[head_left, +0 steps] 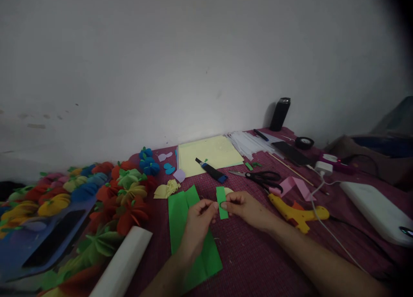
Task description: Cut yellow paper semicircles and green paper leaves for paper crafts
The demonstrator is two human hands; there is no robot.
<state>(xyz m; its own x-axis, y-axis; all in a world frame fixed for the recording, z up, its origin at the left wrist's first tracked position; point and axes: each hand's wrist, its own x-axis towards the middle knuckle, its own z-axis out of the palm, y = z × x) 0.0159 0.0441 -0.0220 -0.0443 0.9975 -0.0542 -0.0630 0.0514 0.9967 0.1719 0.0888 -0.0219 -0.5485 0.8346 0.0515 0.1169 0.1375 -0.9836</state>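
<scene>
Between thumb and fingers, my right hand (245, 207) pinches a short green paper strip (222, 193), held upright above the cloth. My left hand (199, 221) is closed, its thumb and fingertips pressed together right beside the strip's left edge; what they hold, if anything, is hidden. Under my left hand lies a larger creased green paper sheet (179, 215). Part of a pale yellow paper piece (228, 190) shows behind the strip. Scissors (258, 175) with black handles lie just beyond my right hand.
Many coloured paper flowers (125, 193) crowd the left side, near a white roll (124, 262). A yellow glue gun (297, 211), its cable and a white power bank (374, 208) lie right. Behind are a cutter knife (211, 171), yellow sheets (206, 148) and a black can (280, 114).
</scene>
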